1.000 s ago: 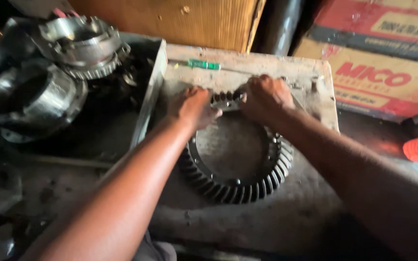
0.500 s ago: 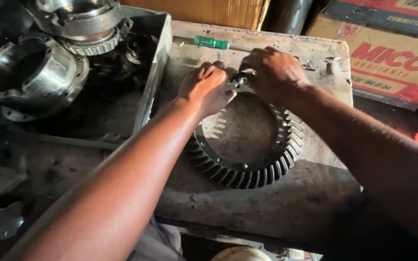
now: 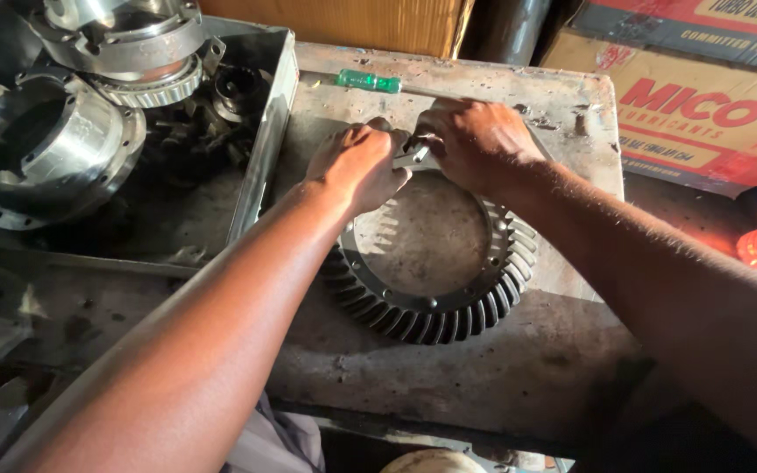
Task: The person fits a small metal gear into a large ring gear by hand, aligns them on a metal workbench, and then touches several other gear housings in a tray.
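Head view showed both hands meeting at the far rim of a large dark steel ring gear (image 3: pixel 435 289) with slanted teeth, which lay flat on a worn, stained metal tabletop (image 3: pixel 519 368). The left hand (image 3: pixel 357 162) was curled, its fingers closed over the gear's far edge. The right hand (image 3: pixel 475 140), just beside it and nearly touching, had its fingers bent around a small grey metal piece (image 3: pixel 412 156) that sat between the 2 hands; what that piece was could not be told. Just beyond the hands lay a slim tool with a green handle (image 3: pixel 368 81). To the left of the left hand stood a shallow metal tray (image 3: pixel 260 166) holding a shiny round steel housing (image 3: pixel 41 144) and a toothed bearing part (image 3: pixel 137 48). Well to the right of the right hand sat a cardboard box with red print (image 3: pixel 685 114).
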